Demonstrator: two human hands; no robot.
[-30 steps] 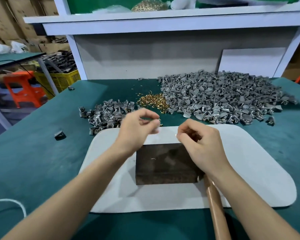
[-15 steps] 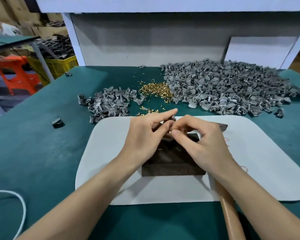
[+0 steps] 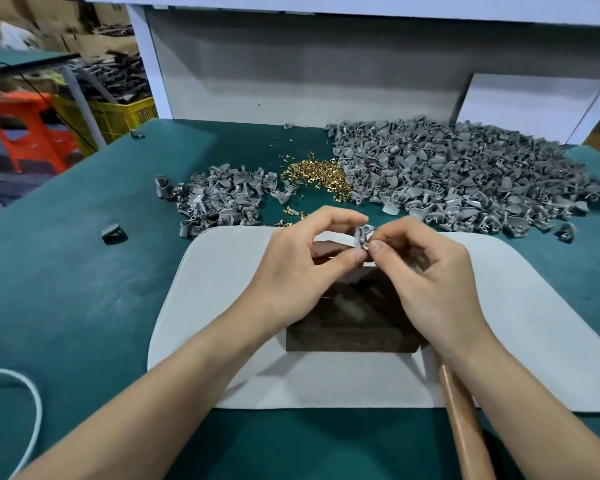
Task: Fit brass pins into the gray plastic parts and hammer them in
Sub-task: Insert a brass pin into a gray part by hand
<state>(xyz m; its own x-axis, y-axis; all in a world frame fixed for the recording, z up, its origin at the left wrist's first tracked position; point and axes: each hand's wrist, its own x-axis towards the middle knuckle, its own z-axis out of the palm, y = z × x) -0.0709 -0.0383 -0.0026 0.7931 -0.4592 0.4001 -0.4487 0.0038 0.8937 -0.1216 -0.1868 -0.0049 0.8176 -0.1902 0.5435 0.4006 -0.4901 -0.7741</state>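
Both hands meet above the dark block [image 3: 350,327] on the white mat [image 3: 520,327]. My left hand [image 3: 302,271] and my right hand [image 3: 426,271] pinch one small gray plastic part [image 3: 362,236] between their fingertips. Whether a pin sits in it I cannot tell. Loose brass pins [image 3: 317,174] lie in a heap behind the hands. A big pile of gray parts [image 3: 464,174] spreads to the right of the pins, and a smaller pile [image 3: 218,199] lies to the left. A wooden hammer handle [image 3: 461,424] runs under my right forearm.
The table has a green cover [image 3: 83,289]. One stray dark part [image 3: 113,232] lies left of the mat, and a white cord [image 3: 31,403] loops at the lower left. A white shelf frame closes the back. A yellow crate [image 3: 125,116] and an orange stool [image 3: 28,129] stand beyond the left edge.
My hands were apart a second ago. They came together over the block, and now they hold the gray part slightly higher between their fingertips.
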